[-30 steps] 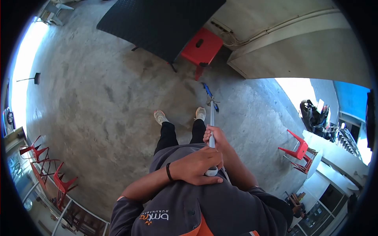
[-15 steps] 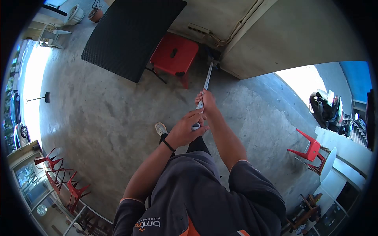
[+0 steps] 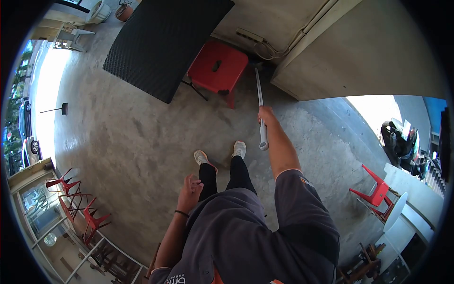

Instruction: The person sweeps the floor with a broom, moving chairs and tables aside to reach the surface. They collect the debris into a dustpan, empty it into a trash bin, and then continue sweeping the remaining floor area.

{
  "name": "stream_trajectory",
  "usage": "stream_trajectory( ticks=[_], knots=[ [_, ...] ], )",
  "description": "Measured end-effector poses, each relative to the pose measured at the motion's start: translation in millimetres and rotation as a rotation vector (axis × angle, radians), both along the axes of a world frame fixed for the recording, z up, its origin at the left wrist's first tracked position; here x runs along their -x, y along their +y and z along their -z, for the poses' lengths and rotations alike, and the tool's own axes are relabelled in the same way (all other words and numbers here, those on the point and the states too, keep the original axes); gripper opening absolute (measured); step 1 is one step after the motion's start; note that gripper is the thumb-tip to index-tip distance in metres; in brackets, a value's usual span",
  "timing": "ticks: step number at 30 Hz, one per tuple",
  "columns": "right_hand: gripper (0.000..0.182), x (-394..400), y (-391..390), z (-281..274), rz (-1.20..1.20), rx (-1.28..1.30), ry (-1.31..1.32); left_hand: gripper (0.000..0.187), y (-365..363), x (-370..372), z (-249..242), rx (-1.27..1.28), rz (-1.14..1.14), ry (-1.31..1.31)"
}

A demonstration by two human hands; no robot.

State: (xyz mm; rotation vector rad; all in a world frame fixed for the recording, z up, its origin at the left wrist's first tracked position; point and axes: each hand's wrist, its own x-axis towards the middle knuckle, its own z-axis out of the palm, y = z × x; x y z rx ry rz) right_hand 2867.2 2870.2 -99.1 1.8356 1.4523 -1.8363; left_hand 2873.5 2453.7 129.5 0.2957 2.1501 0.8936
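Note:
My right hand [image 3: 266, 115] is wrapped round the pale handle of a long-handled broom [image 3: 263, 135], with my arm stretched forward. The rounded grip end points back toward me. The far end reaches into the shaded corner beside a red stool [image 3: 220, 64]; the broom's head is dark there and hard to make out. My left hand [image 3: 190, 191], a dark band at its wrist, hangs by my left thigh, off the handle. Its fingers are loosely bent and a little apart, with nothing seen in them.
A black textured tabletop [image 3: 165, 42] overhangs the floor beside the stool. A large panel [image 3: 359, 57] stands at the right. A long-handled dustpan [image 3: 64, 109] is at the left. Red chairs [image 3: 94, 220] stand lower left, another red chair [image 3: 376, 191] at right, and a power strip [image 3: 249, 35] on the wall.
My left hand has let go of the handle and dropped back to my left side. My right hand keeps hold, and the broom now stands more upright in view. Both feet now show.

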Motion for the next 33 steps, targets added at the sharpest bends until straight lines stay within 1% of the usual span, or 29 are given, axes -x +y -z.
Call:
stream_trajectory(
  ticks=[1,3,5,6,7,8,10,12,13,15,16,17,18,20,22,23,25,27,29,33],
  knots=[
    [0.033,-11.6,3.8,38.8,-0.051,0.108,0.014,0.049,-7.0,-3.7,2.0,0.007,-0.032,-0.003],
    [0.03,-31.7,-6.4,52.8,-0.143,0.098,-0.02,0.046,-8.9,-5.0,0.9,-0.011,-0.047,-0.002],
    [0.027,-51.7,-22.5,27.5,0.065,0.265,0.005,0.044,-0.7,-0.3,-5.4,-0.052,-0.054,0.003],
    [0.025,-63.8,-32.2,5.5,0.32,0.434,0.046,0.043,15.4,7.4,-16.9,-0.083,-0.055,0.008],
    [0.025,-78.8,-41.4,-3.3,0.378,0.495,0.047,0.043,32.4,14.9,-30.1,-0.113,-0.056,0.012],
    [0.024,-94.8,-49.9,-11.0,0.435,0.557,0.046,0.042,48.3,22.3,-42.2,-0.211,-0.064,-0.036],
    [0.023,-128.0,-66.3,-23.9,0.546,0.614,0.076,0.041,85.4,35.3,-74.7,-0.407,-0.08,-0.135],
    [0.022,-159.9,-76.6,-38.2,0.573,0.686,0.103,0.039,128.8,44.2,-147.8,-0.582,0.098,-0.231],
    [0.022,-173.4,-80.1,-43.7,0.586,0.726,0.118,0.04,141.3,44.4,-175.5,-0.757,0.222,-0.312],
    [0.02,-189.9,-86.8,-82.4,0.547,0.625,0.098,0.049,161.6,42.7,-219.3,-1.121,0.491,-0.451],
    [0.019,-200.1,-86.8,-99.5,0.561,0.619,0.112,0.048,170.6,39.6,-234.5,-1.261,0.593,-0.551],
    [0.019,-212.5,-87.0,-112.7,0.575,0.624,0.119,0.047,178.0,30.9,-246.9,-1.363,0.658,-0.641],
    [0.019,-223.6,-87.8,-121.5,0.541,0.595,0.123,0.046,186.0,19.0,-258.1,-1.46,0.713,-0.748],
    [0.02,-235.4,-88.2,-123.0,0.481,0.537,0.083,0.044,198.6,-6.8,-269.2,-1.596,0.754,-0.938],
    [0.02,-230.7,-90.3,-130.2,0.416,0.431,0.037,0.042,207.1,-30.3,-273.6,-1.679,0.739,-1.075],
    [0.019,-222.7,-88.9,-126.7,0.378,0.349,0.042,0.041,209.4,-39.1,-273.7,-1.703,0.738,-1.13],
    [0.02,-207.2,-83.2,-112.8,0.373,0.28,-0.014,0.039,212.6,-53.8,-275.4,-1.737,0.733,-1.202],
    [0.021,-199.5,-78.6,-82.9,0.389,0.267,-0.042,0.037,215.0,-65.0,-278.5,-1.76,0.72,-1.272],
    [0.022,-193.8,-81.2,-57.8,0.352,0.296,-0.079,0.035,216.0,-73.4,-280.4,-1.765,0.703,-1.312],
    [0.024,-208.2,-122.2,-50.9,0.202,0.398,-0.167,0.031,212.3,-82.8,-286.2,-1.774,0.697,-1.349]
  ],
)
